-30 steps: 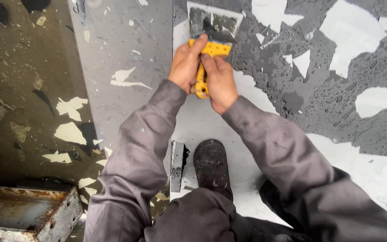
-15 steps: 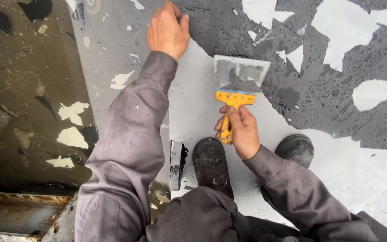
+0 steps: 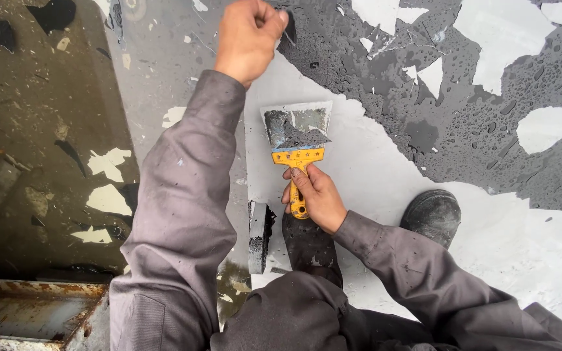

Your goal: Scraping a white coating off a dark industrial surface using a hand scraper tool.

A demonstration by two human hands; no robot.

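My right hand (image 3: 317, 198) grips the yellow handle of a wide-bladed scraper (image 3: 296, 140), blade pointing away from me, with a dark peeled paint flake lying on the blade. My left hand (image 3: 250, 36) is stretched forward to the top of the view, fingers pinched on the edge of the dark grey paint layer (image 3: 385, 84) where it meets the bare white surface (image 3: 372, 175). Both sleeves are grey. The scraper rests on the bare white strip in front of my dark boots (image 3: 432, 214).
The dark wet paint layer covers the upper right, with white bare patches (image 3: 548, 127). A small dark scraping tool or paint piece (image 3: 258, 237) lies by my left boot. A murky lower floor with pale flakes (image 3: 108, 198) is left, a rusty metal ledge (image 3: 34, 312) bottom left.
Both hands were on the scraper a second ago. My left hand let go and reached forward to the paint edge; my right hand pulled the scraper back toward me.
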